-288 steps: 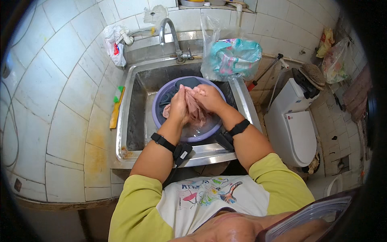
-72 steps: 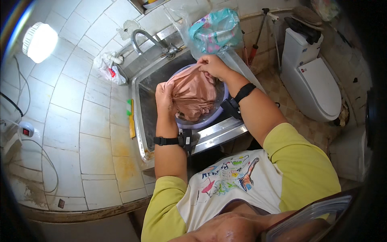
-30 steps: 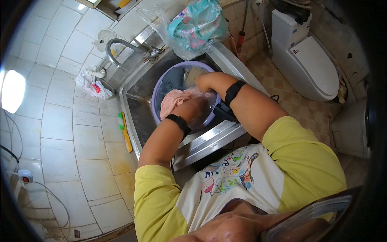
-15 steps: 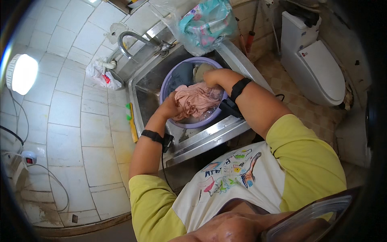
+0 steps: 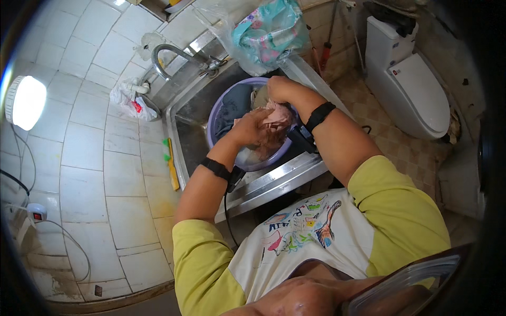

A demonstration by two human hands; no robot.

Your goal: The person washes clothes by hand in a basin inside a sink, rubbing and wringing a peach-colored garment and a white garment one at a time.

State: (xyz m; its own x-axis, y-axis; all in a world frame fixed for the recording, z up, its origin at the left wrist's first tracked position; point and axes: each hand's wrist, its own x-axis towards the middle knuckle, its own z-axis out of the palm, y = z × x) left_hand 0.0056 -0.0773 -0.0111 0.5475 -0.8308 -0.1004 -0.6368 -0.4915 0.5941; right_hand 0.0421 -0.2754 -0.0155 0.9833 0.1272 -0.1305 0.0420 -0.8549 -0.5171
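Note:
A purple basin [image 5: 212, 122] sits in a metal sink with cloths and water in it. Wet pink cloth [image 5: 276, 117] is bunched at its right side, its lower part darker and under the water. My left hand [image 5: 250, 126] is closed on this cloth near the basin's middle. At the far right rim, my right hand [image 5: 281, 89] is curled with the cloth's upper edge just below it; its fingertips are mostly hidden. Dark blue-grey cloth [image 5: 235, 101] fills the basin's left side. Part of a beige cloth [image 5: 260, 98] shows beside my right hand.
A curved metal faucet [image 5: 178, 49] stands behind the metal sink [image 5: 253, 188]. Behind the basin rests a clear plastic bag [image 5: 269, 34] with turquoise floral contents. A yellow-green brush [image 5: 171, 163] lies left of the sink. A white toilet [image 5: 416, 89] stands at the right.
My left hand has moved right and inward over the basin, bunching the pink cloth to the right. More dark blue-grey cloth shows. My right hand has shifted slightly toward the far rim.

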